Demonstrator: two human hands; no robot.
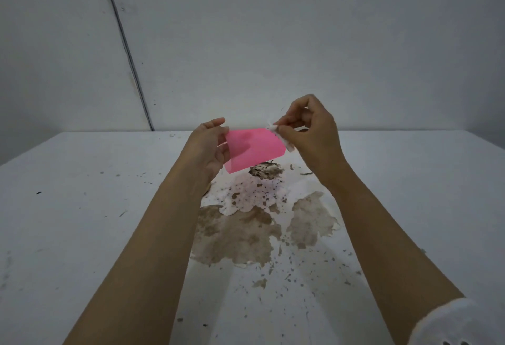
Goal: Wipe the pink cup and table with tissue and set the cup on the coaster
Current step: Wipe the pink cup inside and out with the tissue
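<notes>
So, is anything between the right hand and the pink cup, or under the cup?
Only the white tissue, pinched by the right hand against one end of the pink cup. The left hand holds the other end directly. Under the cup, a brown clump and spill lie on the table.

This is a plain room, though which kind cannot be told. A white table [82, 208], stained by a brown spill [240, 238], stands against a pale panel wall [273, 30] with a dark seam [129, 52] and screws [122, 9].
</notes>
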